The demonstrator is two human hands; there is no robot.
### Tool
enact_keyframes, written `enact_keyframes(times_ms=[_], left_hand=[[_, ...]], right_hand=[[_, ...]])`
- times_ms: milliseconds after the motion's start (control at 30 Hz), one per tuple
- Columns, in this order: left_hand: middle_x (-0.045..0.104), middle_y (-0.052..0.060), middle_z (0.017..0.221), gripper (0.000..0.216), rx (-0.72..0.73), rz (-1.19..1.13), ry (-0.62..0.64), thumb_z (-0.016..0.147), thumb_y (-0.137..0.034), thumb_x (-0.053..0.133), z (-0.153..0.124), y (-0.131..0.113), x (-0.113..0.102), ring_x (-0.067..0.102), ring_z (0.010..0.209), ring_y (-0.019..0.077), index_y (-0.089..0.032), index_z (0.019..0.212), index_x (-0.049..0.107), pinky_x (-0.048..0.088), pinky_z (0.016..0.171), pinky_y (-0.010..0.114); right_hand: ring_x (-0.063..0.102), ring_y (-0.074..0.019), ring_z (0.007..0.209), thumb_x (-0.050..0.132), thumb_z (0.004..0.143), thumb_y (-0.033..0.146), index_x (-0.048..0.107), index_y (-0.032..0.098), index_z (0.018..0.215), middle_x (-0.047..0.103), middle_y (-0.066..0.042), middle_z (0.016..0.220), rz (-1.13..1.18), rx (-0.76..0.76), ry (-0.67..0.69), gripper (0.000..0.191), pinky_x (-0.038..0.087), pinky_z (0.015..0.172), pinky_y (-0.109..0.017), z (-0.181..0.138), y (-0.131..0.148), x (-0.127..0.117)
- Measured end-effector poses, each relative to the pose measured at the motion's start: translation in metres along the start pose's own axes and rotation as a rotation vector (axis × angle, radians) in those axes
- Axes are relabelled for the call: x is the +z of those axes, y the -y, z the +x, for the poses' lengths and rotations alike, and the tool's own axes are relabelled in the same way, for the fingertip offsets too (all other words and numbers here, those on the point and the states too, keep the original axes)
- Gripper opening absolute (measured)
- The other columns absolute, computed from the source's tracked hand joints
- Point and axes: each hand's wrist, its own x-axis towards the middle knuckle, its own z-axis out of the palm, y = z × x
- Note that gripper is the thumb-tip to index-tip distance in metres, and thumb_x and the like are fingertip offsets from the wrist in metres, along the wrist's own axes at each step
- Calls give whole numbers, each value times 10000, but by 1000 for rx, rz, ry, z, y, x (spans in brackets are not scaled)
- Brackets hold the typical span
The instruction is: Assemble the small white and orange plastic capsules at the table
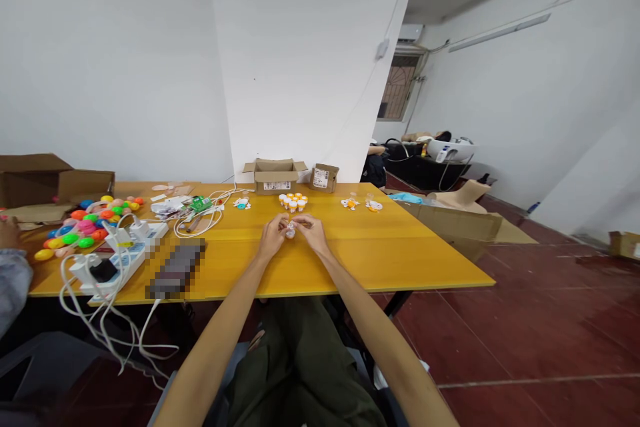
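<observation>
My left hand (pixel 273 237) and my right hand (pixel 312 233) meet over the middle of the table, fingers pinched together. Between them is a small clear and whitish plastic piece (pixel 290 233), partly covered by the fingertips, so its exact kind is hard to make out. Just beyond my hands stands a cluster of small white-and-orange containers (pixel 293 201). Off to the right lie small orange and white pieces (pixel 351 203) and another small clear, white and orange group (pixel 373 205). Farther left is a small teal and white group (pixel 242 203).
Two cardboard boxes, one open (pixel 276 177) and one smaller (pixel 324 177), stand at the back. To the left are colourful plastic eggs (pixel 86 227), a white power strip (pixel 125 260) with cables and a blurred dark device (pixel 176 268). Another person's sleeve (pixel 13 283) shows far left.
</observation>
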Motion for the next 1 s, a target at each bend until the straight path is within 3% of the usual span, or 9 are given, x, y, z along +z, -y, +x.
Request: enact_keyframes(times_ms=[433,633,1000], left_hand=[[715,-4,774,213,36,37,-8,747,-91,634,-1,-2,-1,658,726,169,-241,882,704,543,766,297],[706,11,770,122,69,89,-8,767,-126,632,-1,-1,-1,636,729,173,-226,751,699,524,748,294],[675,8,736,104,76,85,-4,785,-153,655,-1,4,-2,615,729,176,-224,733,710,512,750,291]], right_hand=[[672,-214,748,780,645,336,779,257,709,762,-23,765,-35,42,53,101,523,700,-322,3,-1,-4],[678,-217,745,780,644,328,775,259,684,756,-23,746,-20,36,73,80,538,723,-334,3,-1,-5],[698,-221,791,782,660,351,770,257,720,762,-24,792,-34,45,89,113,555,767,-347,2,-2,-7]])
